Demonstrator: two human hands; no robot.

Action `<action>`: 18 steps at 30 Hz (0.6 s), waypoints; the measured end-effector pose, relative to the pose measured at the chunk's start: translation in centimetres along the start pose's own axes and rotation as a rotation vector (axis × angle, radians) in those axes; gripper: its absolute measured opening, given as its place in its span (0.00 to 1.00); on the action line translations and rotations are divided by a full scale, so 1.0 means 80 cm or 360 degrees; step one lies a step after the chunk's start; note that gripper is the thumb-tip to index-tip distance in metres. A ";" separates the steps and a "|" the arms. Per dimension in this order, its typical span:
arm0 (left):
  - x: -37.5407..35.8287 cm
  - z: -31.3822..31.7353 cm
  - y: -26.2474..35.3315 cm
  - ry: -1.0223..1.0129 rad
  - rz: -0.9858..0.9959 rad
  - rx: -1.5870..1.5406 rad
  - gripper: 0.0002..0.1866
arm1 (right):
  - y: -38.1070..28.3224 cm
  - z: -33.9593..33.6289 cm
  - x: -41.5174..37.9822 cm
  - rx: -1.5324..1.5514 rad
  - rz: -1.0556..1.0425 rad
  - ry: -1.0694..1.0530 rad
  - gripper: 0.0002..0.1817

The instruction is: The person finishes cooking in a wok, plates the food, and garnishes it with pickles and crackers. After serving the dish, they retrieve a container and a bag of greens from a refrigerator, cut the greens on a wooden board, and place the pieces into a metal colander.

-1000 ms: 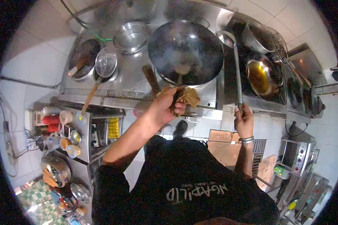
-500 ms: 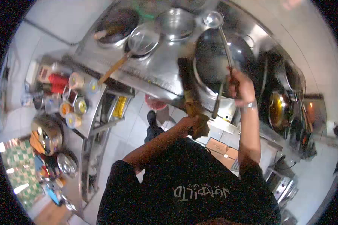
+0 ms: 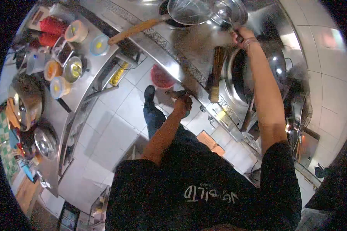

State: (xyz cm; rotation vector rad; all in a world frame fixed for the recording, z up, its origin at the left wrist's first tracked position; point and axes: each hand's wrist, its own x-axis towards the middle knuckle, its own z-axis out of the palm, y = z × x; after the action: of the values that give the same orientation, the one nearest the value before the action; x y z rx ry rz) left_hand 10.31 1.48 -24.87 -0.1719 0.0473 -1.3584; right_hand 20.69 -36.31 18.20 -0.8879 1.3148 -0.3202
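Note:
My right hand [image 3: 245, 37] is closed around the dark handle end of a ladle [image 3: 222, 10]. The ladle's bowl is over a steel pot [image 3: 241, 11] at the top of the view. Away from the stove, above the floor, my left hand [image 3: 183, 104] is closed on a crumpled dark brown cloth [image 3: 175, 93], partly hidden by the fingers. A bamboo brush [image 3: 216, 71] lies on the stove between the hands. Under my right forearm sits a large wok [image 3: 272, 67], partly covered by the arm. A mesh strainer [image 3: 189, 10] with a long wooden handle rests near the pot.
On the left, a steel counter [image 3: 89, 63] carries several tubs, red bottles [image 3: 52, 25] and a large pot [image 3: 25, 102]. A red basin [image 3: 162, 76] is on the floor beside the stove front. More pans [image 3: 295, 129] stand at the right.
My right hand has swung the ladle up and left from above the wok to the steel pot. My left hand has moved left, away from the brush and stove. The view has shifted.

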 end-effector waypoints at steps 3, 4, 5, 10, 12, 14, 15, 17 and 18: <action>0.031 0.031 -0.010 0.0719 -0.0048 0.0858 0.13 | -0.004 -0.070 0.104 0.0946 0.0553 -0.0743 0.05; 0.040 0.037 -0.018 0.0760 -0.0017 0.0819 0.13 | -0.006 -0.069 0.094 0.0908 0.0497 -0.0723 0.05; 0.049 0.040 -0.023 0.0767 0.0017 0.0811 0.14 | -0.011 -0.077 0.076 0.0848 0.0363 -0.0694 0.05; 0.076 0.067 -0.028 0.0829 0.0373 0.0838 0.15 | -0.027 -0.098 0.022 0.1240 0.0367 -0.1024 0.07; 0.081 0.087 -0.029 0.0855 0.0509 0.0724 0.15 | -0.039 -0.116 0.013 0.1546 0.0549 -0.1084 0.07; 0.090 0.100 -0.031 0.0866 0.0506 0.0726 0.16 | -0.053 -0.130 -0.017 0.1725 0.0620 -0.1103 0.07; 0.085 0.101 -0.027 0.0878 0.0487 0.0786 0.16 | -0.056 -0.142 -0.035 0.1802 0.0629 -0.1117 0.08; 0.078 0.098 -0.012 0.0900 0.0464 0.0920 0.15 | -0.058 -0.152 -0.071 0.1917 0.0658 -0.1143 0.08; 0.069 0.092 -0.012 0.0922 0.0449 0.0974 0.15 | -0.054 -0.166 -0.087 0.1983 0.0662 -0.1149 0.08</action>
State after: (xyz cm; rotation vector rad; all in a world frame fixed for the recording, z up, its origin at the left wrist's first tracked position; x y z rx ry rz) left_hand 11.55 -3.36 -17.14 0.7207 0.1328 -1.0494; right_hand 7.74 -39.49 26.27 0.3340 0.4027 -0.3600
